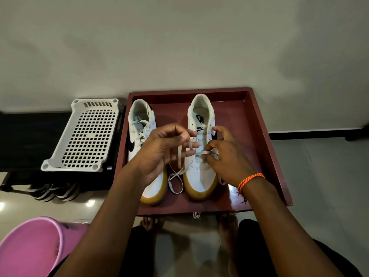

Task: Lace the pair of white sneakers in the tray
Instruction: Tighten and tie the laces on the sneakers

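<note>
Sneakers, two white ones with tan soles, sit side by side in the dark red tray (265, 136) at the centre of the frame, toes toward the bottom edge. On the left sneaker (143, 136) the lace is already crossed through the upper eyelets. The right sneaker (201, 176) has its tongue bare, and a flat pale lace (180, 156) runs across its lowest eyelets. The left hand (159, 150) hovers over the gap between the shoes, fingers curled, pinching one end of that lace and lifting it, while the slack loops down onto the tray floor between the two toes. The right hand (225, 156), with an orange thread band (250, 181) at its wrist, pinches the other end of the lace just over the right shoe's lower eyelets. Left of the tray a white perforated rack (85, 134) lies on a black stand, and a pink plastic tub (30, 246) fills the lower left corner. Bare feet show below the tray's near edge.
</note>
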Demonstrator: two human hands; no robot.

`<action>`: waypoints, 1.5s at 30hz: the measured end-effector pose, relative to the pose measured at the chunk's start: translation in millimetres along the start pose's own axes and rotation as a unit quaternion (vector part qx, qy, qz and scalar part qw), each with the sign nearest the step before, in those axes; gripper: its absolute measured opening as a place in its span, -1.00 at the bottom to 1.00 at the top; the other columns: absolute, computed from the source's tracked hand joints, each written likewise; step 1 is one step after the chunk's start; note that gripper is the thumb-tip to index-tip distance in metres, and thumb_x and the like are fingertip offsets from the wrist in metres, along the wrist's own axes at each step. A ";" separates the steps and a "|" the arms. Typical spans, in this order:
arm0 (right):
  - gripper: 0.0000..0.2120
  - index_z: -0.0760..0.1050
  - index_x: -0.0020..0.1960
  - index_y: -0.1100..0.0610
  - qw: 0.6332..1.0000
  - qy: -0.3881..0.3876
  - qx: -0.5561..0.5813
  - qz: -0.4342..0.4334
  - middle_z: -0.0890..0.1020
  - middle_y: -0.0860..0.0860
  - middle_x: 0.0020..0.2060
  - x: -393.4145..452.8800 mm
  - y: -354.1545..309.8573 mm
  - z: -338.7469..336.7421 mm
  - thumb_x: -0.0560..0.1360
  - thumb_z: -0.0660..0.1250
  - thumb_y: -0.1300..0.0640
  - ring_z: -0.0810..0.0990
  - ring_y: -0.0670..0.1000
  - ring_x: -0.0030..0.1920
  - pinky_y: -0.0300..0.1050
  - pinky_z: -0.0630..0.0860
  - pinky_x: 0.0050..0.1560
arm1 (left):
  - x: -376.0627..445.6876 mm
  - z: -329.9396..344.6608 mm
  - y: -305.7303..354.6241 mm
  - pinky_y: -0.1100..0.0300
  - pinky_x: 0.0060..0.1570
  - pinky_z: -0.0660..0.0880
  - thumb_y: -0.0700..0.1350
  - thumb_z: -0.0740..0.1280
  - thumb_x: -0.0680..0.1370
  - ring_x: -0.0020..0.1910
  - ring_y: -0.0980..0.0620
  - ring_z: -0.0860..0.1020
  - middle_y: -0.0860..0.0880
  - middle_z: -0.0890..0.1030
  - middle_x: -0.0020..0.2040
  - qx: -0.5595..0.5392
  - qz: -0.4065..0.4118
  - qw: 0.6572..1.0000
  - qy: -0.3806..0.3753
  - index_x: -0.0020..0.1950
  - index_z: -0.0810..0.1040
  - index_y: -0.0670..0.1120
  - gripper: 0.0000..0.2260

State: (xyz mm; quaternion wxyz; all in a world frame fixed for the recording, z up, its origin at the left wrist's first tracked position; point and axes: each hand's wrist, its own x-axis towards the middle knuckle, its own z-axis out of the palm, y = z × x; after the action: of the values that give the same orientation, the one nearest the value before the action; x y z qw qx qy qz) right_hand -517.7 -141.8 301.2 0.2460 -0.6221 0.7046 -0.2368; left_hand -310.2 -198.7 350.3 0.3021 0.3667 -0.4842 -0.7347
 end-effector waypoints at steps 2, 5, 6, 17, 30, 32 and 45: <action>-0.91 0.67 0.00 0.10 1.000 0.003 -0.011 -0.001 0.27 -0.06 0.54 0.0 0.0 0.4 0.54 0.47 0.10 0.36 0.08 0.47 0.15 0.52 0.35 | -2.1 -1.2 6.3 -0.22 0.28 0.61 -0.25 0.30 0.67 0.13 -0.27 0.71 -0.29 0.65 0.23 -0.089 0.011 0.996 -0.026 0.00 0.52 -0.19 -0.93; -0.92 0.67 -0.01 0.05 0.999 0.003 -0.031 0.006 0.27 -0.06 0.56 -1.3 -3.0 -1.4 0.55 0.47 0.05 0.30 0.07 0.48 0.19 0.47 0.37 | 1.2 -4.5 9.6 -0.19 0.09 0.66 -0.25 0.22 0.68 -0.18 -0.22 0.69 -0.25 0.67 0.02 -0.121 -0.012 0.992 0.021 0.07 0.48 -0.16 -0.94; -0.93 0.67 -0.02 0.04 0.999 0.003 -0.031 0.008 0.28 -0.07 0.56 -1.9 -4.1 -2.1 0.55 0.47 0.05 0.29 0.06 0.48 0.18 0.46 0.38 | 4.7 -7.1 5.5 -0.10 -0.04 0.66 -0.23 0.21 0.68 -0.26 -0.20 0.66 -0.22 0.68 -0.05 -0.048 -0.019 0.996 0.068 0.09 0.48 -0.15 -0.93; -0.93 0.65 -0.06 -0.02 0.999 -0.002 -0.047 0.016 0.29 -0.08 0.56 -6.2 -11.3 -6.7 0.50 0.53 0.04 0.28 0.06 0.48 0.13 0.42 0.39 | 18.7 5.8 -47.6 0.02 -0.04 0.48 -0.08 0.41 0.65 -0.05 -0.02 0.53 0.09 0.60 -0.13 0.536 0.080 0.833 0.111 -0.11 0.65 -0.03 -0.86; -0.88 0.69 0.01 0.01 0.997 0.003 -0.070 0.017 0.30 -0.08 0.56 -5.6 -12.3 -7.8 0.48 0.55 0.06 0.27 0.07 0.50 0.14 0.44 0.39 | 2.8 4.9 2.7 0.02 0.00 0.68 -0.22 0.27 0.68 -0.07 -0.14 0.75 -0.22 0.70 0.02 -0.151 0.035 0.985 0.081 -0.10 0.56 -0.18 -0.82; -0.88 0.69 0.01 0.00 0.997 0.000 -0.070 0.018 0.30 -0.09 0.56 -5.1 -13.0 -8.5 0.48 0.54 0.05 0.27 0.06 0.50 0.12 0.44 0.39 | 3.0 2.3 6.5 0.00 -0.07 0.69 -0.21 0.27 0.68 -0.16 -0.07 0.71 -0.15 0.69 -0.09 -0.235 0.035 0.967 0.093 -0.09 0.57 -0.14 -0.83; -0.83 0.65 -0.07 -0.08 0.999 -0.001 -0.032 -0.004 0.24 -0.11 0.59 -7.2 -15.6 -11.4 0.43 0.56 0.14 0.24 0.06 0.53 0.15 0.41 0.40 | 17.0 -1.6 -38.9 -0.04 -0.15 0.56 -0.10 0.45 0.60 -0.21 -0.01 0.58 0.05 0.61 -0.26 0.481 0.080 0.870 0.068 -0.18 0.60 -0.02 -0.84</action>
State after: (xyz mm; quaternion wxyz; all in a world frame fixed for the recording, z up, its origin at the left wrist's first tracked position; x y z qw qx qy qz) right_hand -512.4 -136.1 320.2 0.2257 -0.6330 0.7088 -0.2144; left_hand -321.6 -199.6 309.4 0.1778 0.4758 -0.7837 -0.3576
